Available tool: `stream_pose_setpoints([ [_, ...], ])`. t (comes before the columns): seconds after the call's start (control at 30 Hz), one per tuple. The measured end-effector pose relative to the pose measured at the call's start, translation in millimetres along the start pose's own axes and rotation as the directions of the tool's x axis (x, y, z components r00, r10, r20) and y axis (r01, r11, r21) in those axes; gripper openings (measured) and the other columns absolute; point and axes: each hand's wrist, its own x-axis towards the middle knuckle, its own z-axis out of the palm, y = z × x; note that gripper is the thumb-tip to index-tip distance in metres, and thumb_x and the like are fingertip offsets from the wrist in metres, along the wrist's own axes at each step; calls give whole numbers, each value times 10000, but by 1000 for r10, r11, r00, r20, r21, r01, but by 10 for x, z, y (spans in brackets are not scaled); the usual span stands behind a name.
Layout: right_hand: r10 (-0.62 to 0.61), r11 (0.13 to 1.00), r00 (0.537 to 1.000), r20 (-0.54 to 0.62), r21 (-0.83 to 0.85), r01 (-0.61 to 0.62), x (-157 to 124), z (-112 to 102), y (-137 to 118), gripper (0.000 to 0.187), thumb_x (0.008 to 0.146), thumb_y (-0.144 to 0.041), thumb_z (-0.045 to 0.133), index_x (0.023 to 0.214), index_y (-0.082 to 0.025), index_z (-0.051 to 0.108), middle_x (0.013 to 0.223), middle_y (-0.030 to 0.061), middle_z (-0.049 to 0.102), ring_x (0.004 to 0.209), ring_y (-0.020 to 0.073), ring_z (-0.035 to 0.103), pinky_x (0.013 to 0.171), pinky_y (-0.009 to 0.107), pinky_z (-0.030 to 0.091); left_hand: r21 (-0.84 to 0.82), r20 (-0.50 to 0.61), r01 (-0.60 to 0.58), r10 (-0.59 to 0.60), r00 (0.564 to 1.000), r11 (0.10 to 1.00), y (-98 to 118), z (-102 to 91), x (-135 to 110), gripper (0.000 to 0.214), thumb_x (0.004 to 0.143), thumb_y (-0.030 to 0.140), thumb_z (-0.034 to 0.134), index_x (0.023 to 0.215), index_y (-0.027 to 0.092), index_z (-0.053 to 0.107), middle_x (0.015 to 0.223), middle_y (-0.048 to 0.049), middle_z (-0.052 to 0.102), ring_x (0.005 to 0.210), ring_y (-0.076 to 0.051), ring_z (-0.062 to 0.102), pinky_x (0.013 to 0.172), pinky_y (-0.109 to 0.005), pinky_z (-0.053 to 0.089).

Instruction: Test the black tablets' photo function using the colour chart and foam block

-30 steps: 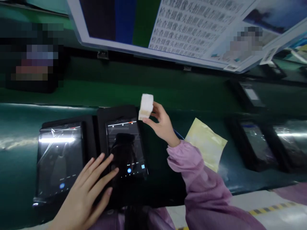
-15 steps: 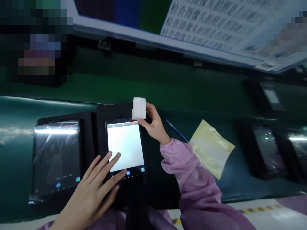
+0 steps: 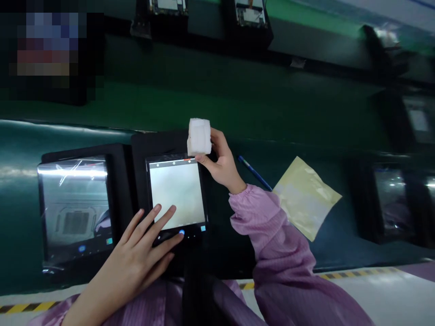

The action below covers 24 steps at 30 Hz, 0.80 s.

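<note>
A tablet [image 3: 176, 190] with a bright, nearly blank camera screen lies on a black pad [image 3: 139, 163] in front of me. Over its lower left part my left hand [image 3: 141, 249] is spread flat, the index fingertip at the round blue button along the bottom. My right hand [image 3: 222, 165] grips a white foam-like block [image 3: 200, 137] above the tablet's top right corner, fingers behind it and thumb below. To the left, a second tablet [image 3: 76, 217] in clear film shows a dim camera picture with a grey square shape in it.
A blue pen [image 3: 254, 172] and a yellowish square sheet or packet [image 3: 306, 199] lie right of my right hand. More devices on black pads [image 3: 392, 201] stand at the far right. Opened devices with bare boards [image 3: 250, 16] sit along the back. Striped tape [image 3: 360, 272] marks the floor by the bench edge.
My view has tilted and shifted, so the sign at the top is mostly gone and opened devices show there. The left tablet's screen went from dark to a camera picture. Both hands keep their pose.
</note>
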Motion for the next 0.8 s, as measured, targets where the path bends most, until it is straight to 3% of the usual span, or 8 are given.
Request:
stream_pose_setpoints([
  [0.1, -12, 1000, 1000, 0, 2, 12, 8, 8, 32, 671, 913, -683, 685, 1435, -316, 476, 1479, 91, 595, 1327, 331, 611, 1098, 537, 565, 29, -28, 54, -53, 998, 998, -138, -142, -138, 482, 984, 192, 639, 1457, 272, 591, 1765, -39, 251, 1647, -305, 164, 1348, -442, 113],
  [0.2, -25, 1000, 1000, -16, -14, 25, 9, 0, 56, 632, 914, -620, 716, 1412, -319, 469, 1459, 95, 603, 1330, 325, 612, 1096, 538, 563, 6, -194, 273, -267, 944, 962, -347, -355, -394, 616, 976, 198, 631, 1551, 363, 484, 1763, 34, 249, 1640, -331, 176, 1353, -504, 120],
  [0.23, -23, 1000, 999, -24, -22, 23, 8, -6, 70, 621, 904, -599, 736, 1392, -318, 473, 1432, 96, 615, 1315, 322, 621, 1087, 538, 568, -46, -273, 379, -377, 885, 924, -417, -421, -498, 632, 975, 230, 641, 1558, 405, 471, 1749, 65, 281, 1633, -339, 198, 1353, -539, 123],
  [0.3, -2, 999, 999, -50, -38, 0, 9, -23, 103, 597, 877, -574, 773, 1331, -312, 487, 1340, 92, 646, 1248, 315, 656, 1064, 543, 579, -222, -398, 546, -586, 706, 808, -548, -513, -715, 647, 957, 301, 682, 1553, 437, 472, 1715, 75, 356, 1615, -360, 251, 1343, -612, 147],
  [0.37, 24, 998, 996, -89, -54, -29, 18, -49, 120, 577, 848, -566, 801, 1262, -302, 498, 1225, 79, 664, 1157, 308, 689, 1039, 561, 589, -402, -439, 597, -718, 540, 695, -663, -530, -914, 688, 918, 359, 740, 1554, 408, 482, 1685, 28, 418, 1592, -381, 304, 1323, -652, 211],
  [0.4, 32, 997, 994, -106, -64, -39, 28, -63, 107, 564, 837, -555, 812, 1233, -296, 505, 1180, 73, 665, 1123, 307, 698, 1029, 573, 591, -467, -431, 592, -754, 496, 657, -712, -509, -996, 730, 899, 374, 765, 1565, 397, 468, 1681, 5, 427, 1587, -388, 316, 1315, -660, 234],
  [0.6, 7, 968, 1000, -30, -249, -14, 186, 48, -428, 575, 774, -385, 878, 1244, -280, 565, 1273, 100, 665, 1216, 340, 674, 1054, 589, 569, -688, -223, 529, -838, 497, 497, -802, -229, -1110, 900, 901, 372, 781, 1642, 458, 277, 1748, 6, 297, 1623, -325, 248, 1335, -580, 158],
  [0.8, -77, 974, 978, 192, -197, 115, 521, 837, -955, 641, 790, -251, 830, 1350, -279, 521, 1288, 67, 695, 1161, 299, 713, 980, 470, 629, -742, -209, 473, -834, 510, 475, -754, -181, -1029, 984, 849, 321, 836, 1640, 477, 271, 1762, 27, 248, 1640, -326, 184, 1324, -585, 104],
])
